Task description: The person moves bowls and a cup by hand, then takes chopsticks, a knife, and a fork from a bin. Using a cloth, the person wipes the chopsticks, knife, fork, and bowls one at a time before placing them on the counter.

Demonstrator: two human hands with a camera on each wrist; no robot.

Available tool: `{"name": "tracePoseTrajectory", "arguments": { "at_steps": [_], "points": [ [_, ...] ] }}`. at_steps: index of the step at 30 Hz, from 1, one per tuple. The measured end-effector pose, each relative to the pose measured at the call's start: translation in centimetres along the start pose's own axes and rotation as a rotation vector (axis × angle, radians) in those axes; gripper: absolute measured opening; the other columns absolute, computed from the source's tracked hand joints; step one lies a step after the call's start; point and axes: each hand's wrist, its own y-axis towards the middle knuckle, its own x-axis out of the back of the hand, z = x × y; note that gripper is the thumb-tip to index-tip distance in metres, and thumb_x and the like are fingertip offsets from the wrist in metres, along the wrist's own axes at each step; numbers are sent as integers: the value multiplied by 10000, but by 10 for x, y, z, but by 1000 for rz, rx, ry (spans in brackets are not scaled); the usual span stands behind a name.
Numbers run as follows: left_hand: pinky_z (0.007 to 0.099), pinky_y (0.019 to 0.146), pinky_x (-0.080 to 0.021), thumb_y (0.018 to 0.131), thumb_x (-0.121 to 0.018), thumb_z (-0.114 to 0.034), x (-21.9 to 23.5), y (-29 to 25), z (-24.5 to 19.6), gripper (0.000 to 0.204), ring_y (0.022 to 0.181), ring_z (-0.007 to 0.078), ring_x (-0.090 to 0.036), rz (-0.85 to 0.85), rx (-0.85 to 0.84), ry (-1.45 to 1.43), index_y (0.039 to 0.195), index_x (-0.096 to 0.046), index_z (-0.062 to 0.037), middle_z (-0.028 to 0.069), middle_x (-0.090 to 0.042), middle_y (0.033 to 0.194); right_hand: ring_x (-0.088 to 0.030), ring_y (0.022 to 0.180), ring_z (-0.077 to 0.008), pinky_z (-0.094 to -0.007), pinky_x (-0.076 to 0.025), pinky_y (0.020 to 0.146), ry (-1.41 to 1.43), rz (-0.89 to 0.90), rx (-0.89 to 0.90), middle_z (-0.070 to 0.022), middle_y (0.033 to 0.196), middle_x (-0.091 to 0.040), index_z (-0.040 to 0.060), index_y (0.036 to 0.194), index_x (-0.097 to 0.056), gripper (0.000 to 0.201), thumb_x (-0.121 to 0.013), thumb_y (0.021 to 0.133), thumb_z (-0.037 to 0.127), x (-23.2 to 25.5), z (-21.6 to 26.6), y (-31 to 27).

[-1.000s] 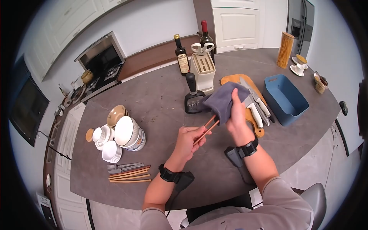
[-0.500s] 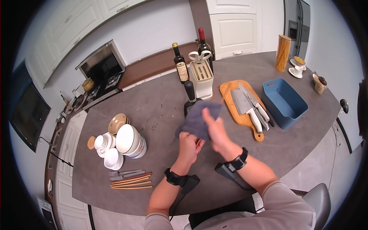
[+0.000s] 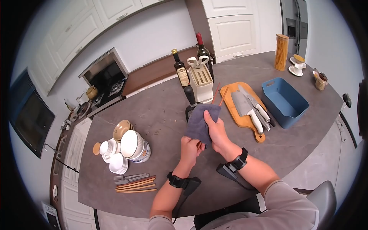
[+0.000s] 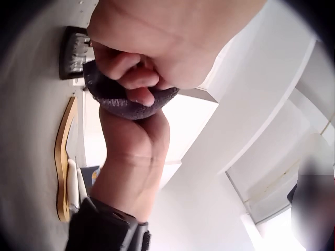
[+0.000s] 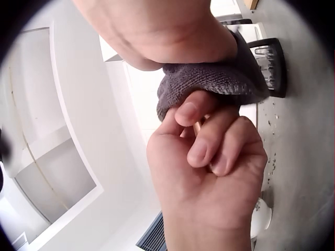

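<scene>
My left hand (image 3: 188,150) pinches the near ends of a pair of brown chopsticks (image 3: 223,96). A dark grey cloth (image 3: 200,119) is wrapped about their middle, and my right hand (image 3: 217,135) grips it with the thumb on top. Beyond the cloth, the far ends stick out towards the knife block. In the left wrist view, the left hand's curled fingers (image 4: 140,78) sit against the cloth. From the right wrist view, a sliver of chopstick (image 5: 198,127) shows between the left fingers; the cloth hides the rest.
Left on the table are stacked bowls (image 3: 132,143), forks and knives (image 3: 132,178), and more chopsticks (image 3: 136,186). Ahead stand a knife block (image 3: 201,85), a black-handled grater (image 3: 189,96) and two bottles (image 3: 181,71). Right lie a cutting board (image 3: 237,119) with knives (image 3: 253,113) and a blue bin (image 3: 285,111).
The right hand and cloth have slid down the chopsticks from the far part to near the left hand, so the far ends now show. The hands have come close together.
</scene>
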Motion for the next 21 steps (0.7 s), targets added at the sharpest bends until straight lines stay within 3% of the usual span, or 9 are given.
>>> {"name": "tracePoseTrajectory", "arguments": {
  "at_steps": [2,5,7,8,10,12,13,17,21],
  "points": [
    [194,402,-346,926,-506,-156,3,-2,-3,270,425,86,-474,-20,2,38,776,-628,32,74,-566,593,-612,862,-146,-293,-498,756,-15,38,-45,-68,998,-633,28,1087,-572,328,-534,953,325,3,7,0],
    [250,571,-486,951,-466,-168,15,-11,-20,273,626,166,-623,209,112,424,899,-625,48,115,-642,743,-618,825,-134,-280,-499,739,-64,27,111,-63,951,-645,15,1067,-588,325,-537,952,315,11,23,6],
    [310,735,-503,965,-460,-194,40,-22,-46,299,826,192,-647,36,-382,965,1048,-603,55,137,-675,931,-618,817,-122,-269,-497,729,-278,122,248,-48,935,-650,-4,1049,-604,323,-535,956,298,9,40,-2],
    [310,735,-503,965,-460,-194,35,-27,-56,299,826,192,-647,39,-379,978,1048,-603,55,137,-675,931,-634,747,-176,-310,-496,687,-407,218,344,-103,862,-671,-13,1074,-602,318,-553,942,272,12,32,4],
    [302,798,-473,973,-470,-205,20,-30,-78,323,920,187,-619,-283,-643,674,1170,-547,39,115,-658,1034,-638,746,-231,-330,-492,683,-593,363,407,-142,853,-665,-7,1082,-597,309,-564,931,260,2,38,-15],
    [303,848,-453,984,-455,-245,0,-22,-75,363,988,186,-589,-238,-655,472,1207,-520,35,120,-635,1083,-614,785,-372,-386,-478,677,-889,542,404,-229,842,-629,9,1069,-596,290,-591,901,245,-8,34,-28],
    [303,897,-433,995,-439,-284,-6,-20,-74,405,1055,185,-560,-188,-664,262,1244,-494,31,125,-613,1131,-614,785,-372,-386,-478,677,-884,544,396,-229,842,-629,9,1069,-596,290,-591,901,245,-10,32,-31],
    [295,800,-492,954,-542,-200,15,-7,-66,219,871,178,-626,-126,-546,-74,1062,-568,-12,92,-656,936,-609,811,-386,-400,-476,691,-971,657,365,-215,842,-639,6,1032,-605,289,-584,906,265,-5,32,-26],
    [305,771,-558,911,-605,-165,31,-6,-74,165,839,192,-654,-315,-523,-227,975,-571,-17,92,-654,876,-633,846,-350,-369,-488,747,-1065,819,354,-192,920,-660,30,1112,-593,314,-571,918,276,16,35,-5]
  ]
}}
